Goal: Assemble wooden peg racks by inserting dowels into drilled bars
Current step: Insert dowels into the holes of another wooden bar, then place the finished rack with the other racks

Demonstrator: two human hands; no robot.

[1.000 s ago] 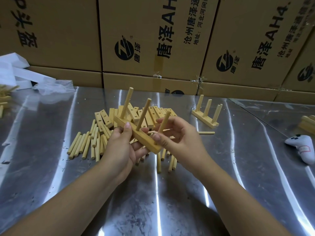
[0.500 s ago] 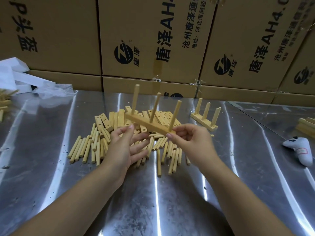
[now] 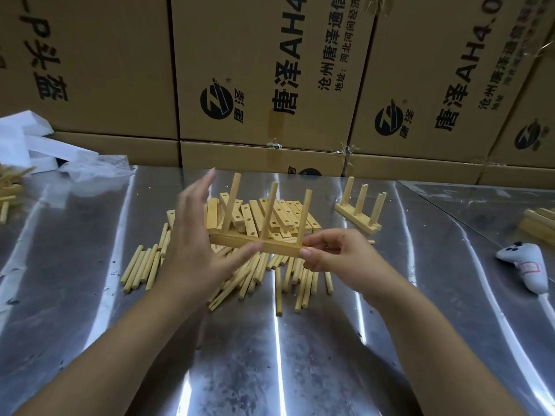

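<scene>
The right hand (image 3: 336,259) is pinching the right end of the three-dowel peg rack (image 3: 279,249) at frame centre. The left hand (image 3: 195,235), fingers straight, is hovering beside its left end, above loose dowels (image 3: 144,265) and drilled bars (image 3: 280,213) on the desk (image 3: 420,325).

Right hand (image 3: 336,255) pinches the three-dowel peg rack (image 3: 264,246) above loose dowels (image 3: 144,265); left hand (image 3: 195,235) spread beside it.

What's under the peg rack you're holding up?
Loose dowels lie on the table under the rack, with drilled bars behind. The left hand covers some.
</scene>
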